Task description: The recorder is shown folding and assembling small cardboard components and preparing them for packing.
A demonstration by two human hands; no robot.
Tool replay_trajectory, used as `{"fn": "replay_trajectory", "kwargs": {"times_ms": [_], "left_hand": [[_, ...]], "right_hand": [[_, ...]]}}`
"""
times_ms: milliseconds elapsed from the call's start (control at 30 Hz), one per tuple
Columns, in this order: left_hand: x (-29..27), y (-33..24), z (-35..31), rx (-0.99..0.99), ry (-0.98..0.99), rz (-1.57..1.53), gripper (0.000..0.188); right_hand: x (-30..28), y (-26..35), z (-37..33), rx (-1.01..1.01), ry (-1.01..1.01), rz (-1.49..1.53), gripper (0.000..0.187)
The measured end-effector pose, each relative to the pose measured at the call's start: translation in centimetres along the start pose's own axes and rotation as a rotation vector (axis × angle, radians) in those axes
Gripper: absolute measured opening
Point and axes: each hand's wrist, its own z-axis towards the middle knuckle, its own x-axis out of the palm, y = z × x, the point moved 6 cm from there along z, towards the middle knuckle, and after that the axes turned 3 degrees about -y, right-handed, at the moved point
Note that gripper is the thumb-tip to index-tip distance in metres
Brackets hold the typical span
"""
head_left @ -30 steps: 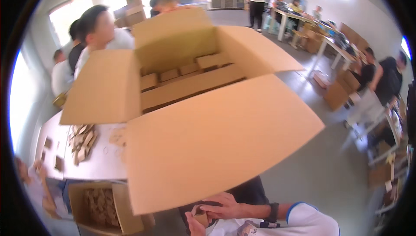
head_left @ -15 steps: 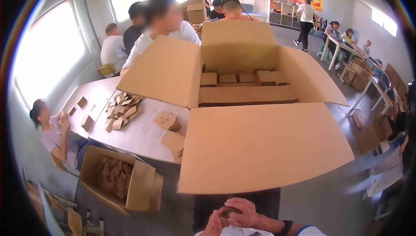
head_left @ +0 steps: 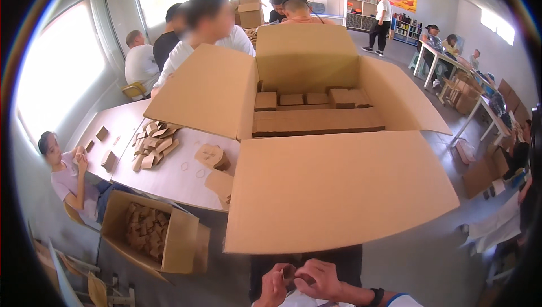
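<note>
Low in the picture, in front of my lap, my left hand and my right hand are close together with curled fingers. Between them I hold a small brown cardboard piece, mostly covered by my fingers; whether it is one bent piece or several cannot be made out. A dark band circles my right wrist. Just beyond my hands stands a large open carton, its near flap folded out toward me. Inside it lie several small brown cardboard blocks behind a long brown cardboard strip.
A white table at left carries a heap of brown cardboard pieces and two stacks. Below it, another carton holds brown pieces. A person sits at far left; others sit behind the large carton and at right-hand tables.
My hands have drawn slightly apart, and more of the brown piece shows between them. The view has shifted a little. The seated person at far left has turned their head.
</note>
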Motion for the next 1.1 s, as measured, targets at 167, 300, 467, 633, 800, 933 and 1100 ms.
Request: {"fn": "replay_trajectory", "kwargs": {"times_ms": [167,300,467,633,800,933,1100], "left_hand": [[0.7,-2.1,0.8,0.243,-0.071,0.267,0.037],[-0.2,-1.2,0.4,0.079,-0.119,0.144,0.024],[-1.6,3.5,-0.6,-0.077,0.064,-0.142,0.026],[-2.1,2.7,-2.5,-0.101,0.352,-0.105,0.014],[-1.4,3.4,-6.0,-0.030,0.610,0.098,0.021],[-1.0,3.0,-6.4,-0.132,0.592,0.019,0.010],[-0.8,1.7,-5.8,-0.088,0.506,0.038,0.021]], "right_hand": [[1.8,-1.4,-0.9,0.177,-0.038,0.094,0.015],[1.8,-3.4,-1.0,0.173,-0.044,0.079,0.018],[1.8,-4.9,-2.3,0.287,0.206,0.329,0.015],[2.5,-4.1,-6.2,0.387,0.442,0.464,0.015],[3.8,-3.0,-10.1,0.412,0.538,0.579,0.019],[3.1,-2.3,-10.3,0.418,0.547,0.534,0.018],[2.7,-2.0,-10.1,0.382,0.527,0.517,0.017]]}}
